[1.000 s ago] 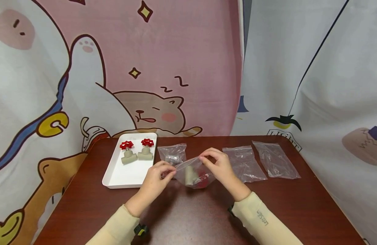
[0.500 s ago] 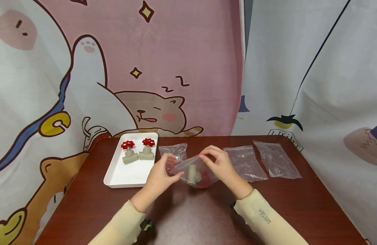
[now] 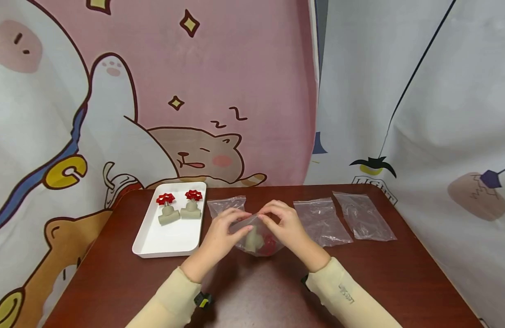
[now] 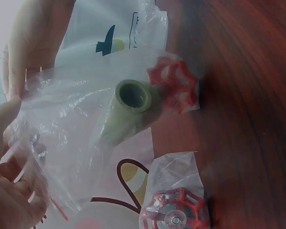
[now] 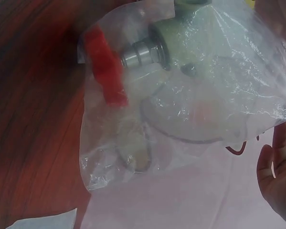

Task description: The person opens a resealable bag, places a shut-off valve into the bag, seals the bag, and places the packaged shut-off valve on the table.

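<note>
Pinching one clear bag (image 3: 258, 237) — left hand (image 3: 219, 237), right hand (image 3: 287, 230) — valve (image 3: 256, 240) inside.

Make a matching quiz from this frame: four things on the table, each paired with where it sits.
Things:
1. two bare valves
2. valve with red handwheel
3. two empty zip bags
4. second bagged valve

Places:
A. flat on the table, beyond the right hand
B. behind the left hand, next to the tray
C. standing in the white tray
D. inside the clear zip bag pinched at its top edge by both hands

Pairs: 1-C, 2-D, 3-A, 4-B
</note>
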### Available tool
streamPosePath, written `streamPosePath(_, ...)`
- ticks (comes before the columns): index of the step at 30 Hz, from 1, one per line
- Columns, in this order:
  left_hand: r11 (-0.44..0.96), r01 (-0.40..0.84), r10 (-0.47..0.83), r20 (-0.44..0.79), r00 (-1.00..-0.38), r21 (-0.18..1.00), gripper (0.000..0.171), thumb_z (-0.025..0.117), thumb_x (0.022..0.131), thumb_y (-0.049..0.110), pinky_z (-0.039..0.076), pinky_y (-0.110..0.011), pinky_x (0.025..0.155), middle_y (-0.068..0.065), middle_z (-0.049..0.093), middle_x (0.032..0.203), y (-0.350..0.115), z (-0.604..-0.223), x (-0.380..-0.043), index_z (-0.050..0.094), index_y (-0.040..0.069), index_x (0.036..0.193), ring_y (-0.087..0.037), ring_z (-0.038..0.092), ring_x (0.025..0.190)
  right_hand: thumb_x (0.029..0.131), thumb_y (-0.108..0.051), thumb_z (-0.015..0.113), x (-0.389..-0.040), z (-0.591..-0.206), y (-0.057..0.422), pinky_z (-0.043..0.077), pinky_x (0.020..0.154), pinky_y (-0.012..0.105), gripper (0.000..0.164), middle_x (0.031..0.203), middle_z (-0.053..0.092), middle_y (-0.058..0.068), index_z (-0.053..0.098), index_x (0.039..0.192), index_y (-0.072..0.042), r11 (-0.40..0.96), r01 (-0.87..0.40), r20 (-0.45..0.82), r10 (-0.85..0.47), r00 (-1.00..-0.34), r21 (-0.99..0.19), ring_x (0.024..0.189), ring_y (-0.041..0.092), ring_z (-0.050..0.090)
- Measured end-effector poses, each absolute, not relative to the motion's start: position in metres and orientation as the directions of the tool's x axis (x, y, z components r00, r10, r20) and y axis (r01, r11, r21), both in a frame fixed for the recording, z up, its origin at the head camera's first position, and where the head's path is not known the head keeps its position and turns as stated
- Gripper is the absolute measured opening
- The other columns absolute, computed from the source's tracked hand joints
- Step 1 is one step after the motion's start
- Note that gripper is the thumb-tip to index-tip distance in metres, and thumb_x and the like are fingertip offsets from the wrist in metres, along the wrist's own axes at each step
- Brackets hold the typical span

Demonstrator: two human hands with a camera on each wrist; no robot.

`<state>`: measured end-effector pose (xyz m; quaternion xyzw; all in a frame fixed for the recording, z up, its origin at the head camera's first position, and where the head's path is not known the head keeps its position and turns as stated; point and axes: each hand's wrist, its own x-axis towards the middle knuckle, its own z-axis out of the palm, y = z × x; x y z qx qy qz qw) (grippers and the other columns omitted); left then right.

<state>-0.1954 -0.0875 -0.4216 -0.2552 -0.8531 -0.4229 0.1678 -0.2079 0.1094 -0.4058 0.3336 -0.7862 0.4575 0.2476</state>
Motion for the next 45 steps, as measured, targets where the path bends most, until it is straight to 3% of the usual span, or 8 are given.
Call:
streamPosePath(5, 0.518, 0.612, 0.270, 0.565, -0.780, 0.598, 0.012, 0.073, 0.083, 0.021, 0.052, -0.032, 0.073, 0.005, 0.067, 0.089, -0.085, -0.420, -0.198, 0.073, 0.014, 0.093, -0.009, 0.063, 0.086, 0.078, -0.002, 0.074, -0.216, -0.416, 0.110, 0.049, 0.068, 0.031, 0.009, 0.081, 0.067, 0.000, 0.071, 0.083, -0.009, 0.364, -0.767, 0.710, -0.304, -0.635, -0.529, 0.078, 0.017, 0.060)
streamPosePath(9, 0.547, 0.622, 0.273, 0.583, -0.765, 0.560, 0.009, 0.073, 0.083, 0.018, 0.052, -0.028, 0.074, 0.005, 0.068, 0.086, -0.083, -0.420, -0.199, 0.075, 0.013, 0.090, -0.009, 0.063, 0.085, 0.081, -0.008, 0.073, -0.217, -0.415, 0.112, 0.048, 0.068, 0.028, 0.006, 0.082, 0.067, -0.004, 0.072, 0.084, -0.012, 0.371, -0.780, 0.721, -0.316, -0.616, -0.504, 0.079, 0.013, 0.060)
streamPosePath(23, 0.570, 0.619, 0.248, 0.606, -0.756, 0.540, 0.007, 0.075, 0.081, 0.014, 0.053, -0.026, 0.072, 0.002, 0.070, 0.084, -0.077, -0.420, -0.199, 0.076, 0.010, 0.086, -0.011, 0.065, 0.082, 0.080, -0.009, 0.074, -0.222, -0.412, 0.118, 0.047, 0.073, 0.025, 0.005, 0.081, 0.066, -0.005, 0.072, 0.084, -0.012, 0.375, -0.789, 0.700, -0.373, -0.609, -0.486, 0.081, 0.011, 0.059)
streamPosePath(33, 0.533, 0.605, 0.248, 0.575, -0.780, 0.591, 0.008, 0.075, 0.081, 0.014, 0.055, -0.035, 0.070, 0.000, 0.070, 0.084, -0.078, -0.421, -0.200, 0.075, 0.009, 0.087, -0.012, 0.066, 0.081, 0.079, -0.008, 0.075, -0.223, -0.412, 0.117, 0.047, 0.074, 0.025, 0.006, 0.080, 0.067, -0.004, 0.072, 0.083, -0.012, 0.378, -0.787, 0.701, -0.368, -0.611, -0.488, 0.081, 0.011, 0.059)
streamPosePath(45, 0.549, 0.621, 0.235, 0.610, -0.756, 0.559, 0.004, 0.073, 0.082, 0.012, 0.053, -0.031, 0.071, 0.001, 0.070, 0.082, -0.080, -0.422, -0.200, 0.074, 0.009, 0.084, -0.012, 0.065, 0.081, 0.080, -0.009, 0.074, -0.222, -0.412, 0.112, 0.049, 0.074, 0.028, 0.004, 0.080, 0.067, -0.004, 0.073, 0.084, -0.011, 0.374, -0.788, 0.700, -0.371, -0.611, -0.489, 0.081, 0.012, 0.060)
